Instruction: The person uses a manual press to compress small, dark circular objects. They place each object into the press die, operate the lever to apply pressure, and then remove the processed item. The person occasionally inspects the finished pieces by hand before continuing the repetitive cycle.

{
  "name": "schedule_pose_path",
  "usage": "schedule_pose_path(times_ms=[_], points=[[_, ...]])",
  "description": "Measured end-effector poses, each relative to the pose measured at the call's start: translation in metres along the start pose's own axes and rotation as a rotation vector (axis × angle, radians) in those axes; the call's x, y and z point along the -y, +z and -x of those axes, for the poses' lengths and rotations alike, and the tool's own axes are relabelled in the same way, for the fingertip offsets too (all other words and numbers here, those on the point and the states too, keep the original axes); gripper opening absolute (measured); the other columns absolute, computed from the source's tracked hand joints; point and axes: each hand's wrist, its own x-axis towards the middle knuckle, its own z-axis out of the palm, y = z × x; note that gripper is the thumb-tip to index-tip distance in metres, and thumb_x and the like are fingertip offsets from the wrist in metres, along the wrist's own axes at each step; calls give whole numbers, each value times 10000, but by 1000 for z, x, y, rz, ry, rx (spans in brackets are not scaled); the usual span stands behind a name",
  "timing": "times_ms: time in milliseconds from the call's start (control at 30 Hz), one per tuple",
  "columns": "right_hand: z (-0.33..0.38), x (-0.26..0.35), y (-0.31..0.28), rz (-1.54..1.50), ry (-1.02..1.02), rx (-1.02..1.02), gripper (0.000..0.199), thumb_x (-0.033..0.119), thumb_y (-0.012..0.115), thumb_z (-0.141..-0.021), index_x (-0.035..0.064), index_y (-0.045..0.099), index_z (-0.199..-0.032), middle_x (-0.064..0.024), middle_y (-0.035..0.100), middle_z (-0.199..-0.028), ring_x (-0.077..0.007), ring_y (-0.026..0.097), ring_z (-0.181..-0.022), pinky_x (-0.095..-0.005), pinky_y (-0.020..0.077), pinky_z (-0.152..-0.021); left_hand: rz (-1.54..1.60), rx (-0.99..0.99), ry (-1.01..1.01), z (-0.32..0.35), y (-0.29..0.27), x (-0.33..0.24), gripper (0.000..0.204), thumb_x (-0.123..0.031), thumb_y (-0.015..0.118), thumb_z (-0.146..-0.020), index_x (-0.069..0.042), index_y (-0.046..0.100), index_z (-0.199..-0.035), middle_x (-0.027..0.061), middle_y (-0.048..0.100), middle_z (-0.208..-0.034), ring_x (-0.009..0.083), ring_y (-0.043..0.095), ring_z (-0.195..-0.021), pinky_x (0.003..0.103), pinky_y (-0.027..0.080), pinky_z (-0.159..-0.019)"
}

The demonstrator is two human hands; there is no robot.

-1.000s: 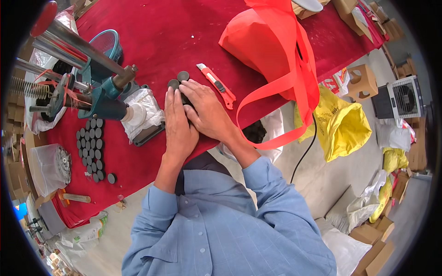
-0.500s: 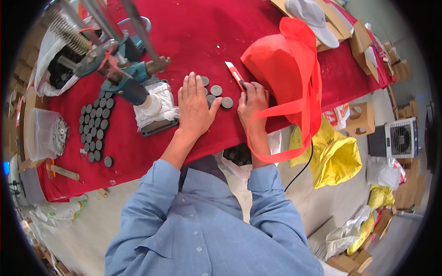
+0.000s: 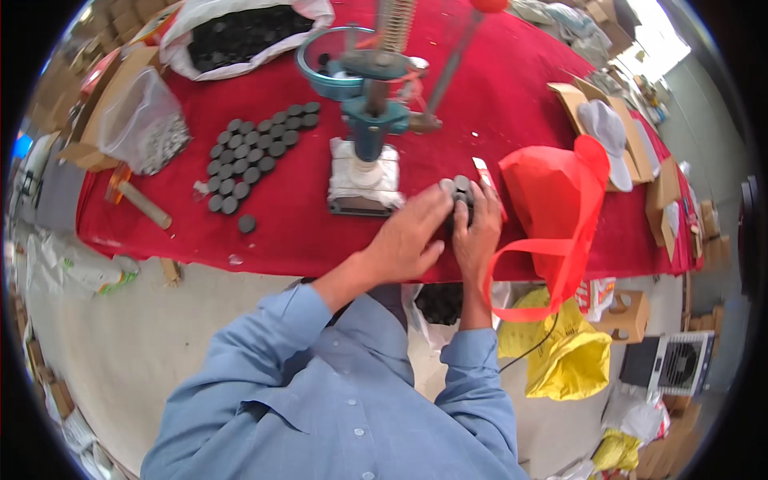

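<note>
Several dark grey round caps (image 3: 462,186) are bunched together on the red tablecloth, between my two hands. My left hand (image 3: 404,240) reaches in from the left, fingers stretched out and tips at the left side of the bunch. My right hand (image 3: 480,232) lies along the right side, fingers extended. Both hands partly cover the caps. A red utility knife (image 3: 490,186) with a pale blade end lies just beyond my right fingers. To the left of my hands stands a teal hand press (image 3: 370,132), over a base (image 3: 340,180) wrapped in white plastic.
Rows of similar caps (image 3: 250,156) lie left of the press. A hammer (image 3: 144,204), a clear tub of small metal parts (image 3: 132,120), a teal basin (image 3: 320,84) and a white sack of black pieces (image 3: 240,40) surround them. A red bag (image 3: 552,192) stands right of my hands.
The head view has shifted, showing more of the table's left side. My hands have come close together, and the loose caps that were spread between them are now bunched.
</note>
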Motion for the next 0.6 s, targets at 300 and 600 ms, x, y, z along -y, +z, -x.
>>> schedule_pose_path(times_ms=[300, 600], points=[[42, 99, -12, -343, 63, 75, 325, 21, 675, -945, 22, 701, -1268, -182, 661, -1353, -362, 620, -1281, -457, 484, -1100, -749, -444, -562, 151, -166, 12, 367, -96, 807, -860, -63, 751, -1221, 137, 658, -1285, 307, 622, -1061, 446, 524, -949], [1, 131, -29, -496, 61, 18, 288, -33, 658, -916, 17, 738, -1188, -171, 711, -1271, -305, 690, -1171, -385, 538, -1004, -514, -431, -537, 172, -168, 44, 327, -73, 822, -851, -53, 787, -1176, 126, 722, -1167, 309, 657, -1054, 413, 554, -890]])
